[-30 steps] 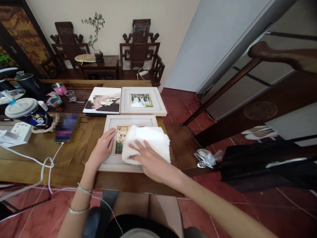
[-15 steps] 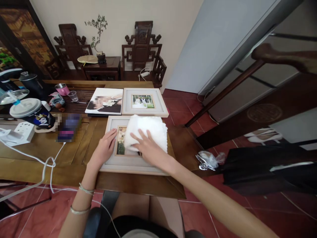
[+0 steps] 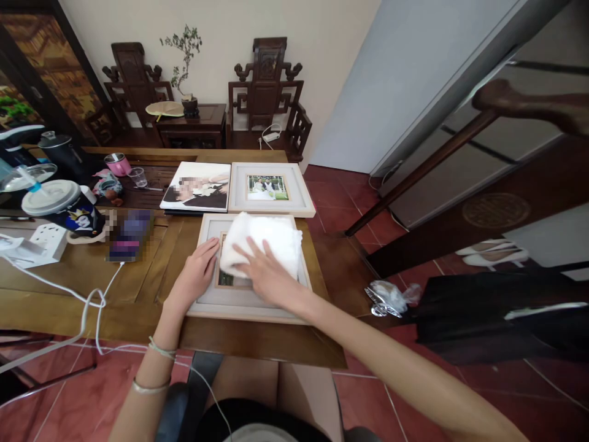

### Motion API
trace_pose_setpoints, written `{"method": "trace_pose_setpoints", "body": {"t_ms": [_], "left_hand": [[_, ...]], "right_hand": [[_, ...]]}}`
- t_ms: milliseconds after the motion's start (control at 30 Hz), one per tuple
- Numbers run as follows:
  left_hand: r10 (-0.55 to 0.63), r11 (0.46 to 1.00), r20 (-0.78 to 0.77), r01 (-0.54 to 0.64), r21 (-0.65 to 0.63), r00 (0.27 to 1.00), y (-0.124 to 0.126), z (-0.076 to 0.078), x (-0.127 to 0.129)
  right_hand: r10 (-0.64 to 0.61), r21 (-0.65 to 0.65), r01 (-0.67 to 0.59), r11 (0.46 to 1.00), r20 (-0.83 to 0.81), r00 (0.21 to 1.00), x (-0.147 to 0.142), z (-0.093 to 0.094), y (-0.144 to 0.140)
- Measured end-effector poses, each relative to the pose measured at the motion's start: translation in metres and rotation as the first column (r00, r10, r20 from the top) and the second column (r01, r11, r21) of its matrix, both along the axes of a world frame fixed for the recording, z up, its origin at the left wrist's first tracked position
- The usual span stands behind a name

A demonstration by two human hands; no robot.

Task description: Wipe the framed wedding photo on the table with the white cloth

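A light wooden picture frame (image 3: pixel 211 301) lies flat on the wooden table in front of me. My left hand (image 3: pixel 200 270) rests on its left edge, fingers extended and lying flat. Over the middle of the frame, my right hand (image 3: pixel 267 273) presses a folded white cloth (image 3: pixel 276 236) down with fingers spread. The cloth hides most of the photo inside; only a dark strip of it shows at the lower left. Just behind is a second framed photo (image 3: pixel 267 187) of two people outdoors. Beside that, a photo album (image 3: pixel 202 190) with a picture cover lies flat.
On the table's left are a lidded dark cup (image 3: pixel 69 209), a blurred phone (image 3: pixel 129 236) on a white cable, a white power strip (image 3: pixel 43 245) and a pink mug (image 3: pixel 117 164). Dark carved chairs (image 3: pixel 267 86) stand behind. A plastic-wrapped item (image 3: pixel 389 298) lies right of the table.
My right hand has slid the white cloth slightly to the left across the frame, covering more of the photo. My left hand stays on the frame's left edge.
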State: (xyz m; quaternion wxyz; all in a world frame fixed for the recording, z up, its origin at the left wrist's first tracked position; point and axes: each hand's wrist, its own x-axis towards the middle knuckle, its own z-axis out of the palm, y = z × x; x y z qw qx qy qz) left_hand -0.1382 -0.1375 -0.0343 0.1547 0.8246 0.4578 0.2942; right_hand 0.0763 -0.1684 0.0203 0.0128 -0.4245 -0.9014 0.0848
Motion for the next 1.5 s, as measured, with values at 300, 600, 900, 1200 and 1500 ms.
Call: {"method": "trace_pose_setpoints", "body": {"t_ms": [300, 600, 900, 1200, 1500], "left_hand": [[-0.013, 0.999, 0.024, 0.012, 0.037, 1.000, 0.000, -0.001, 0.000], [0.010, 1.000, 0.008, -0.010, -0.019, 1.000, -0.002, 0.004, 0.003], [0.039, 0.999, 0.071, -0.038, -0.016, 0.997, -0.006, 0.007, 0.002], [0.050, 0.997, 0.193, -0.039, -0.060, 0.980, -0.008, 0.013, 0.002], [0.139, 0.987, 0.303, -0.106, -0.121, 0.943, -0.014, 0.019, 0.000]], "right_hand": [[-0.061, 0.129, 0.050, 0.990, 0.079, 0.995, -0.018, -0.011, 0.040], [0.246, -0.247, -0.240, 0.939, -0.009, 0.969, 0.015, 0.038, -0.050], [0.011, 0.037, -0.013, 0.999, 0.039, 0.999, -0.025, 0.000, 0.027], [0.087, 0.027, -0.090, 0.996, 0.110, 0.990, -0.048, 0.015, -0.003], [0.116, -0.090, -0.114, 0.989, 0.021, 0.993, -0.044, 0.024, -0.022]]}}
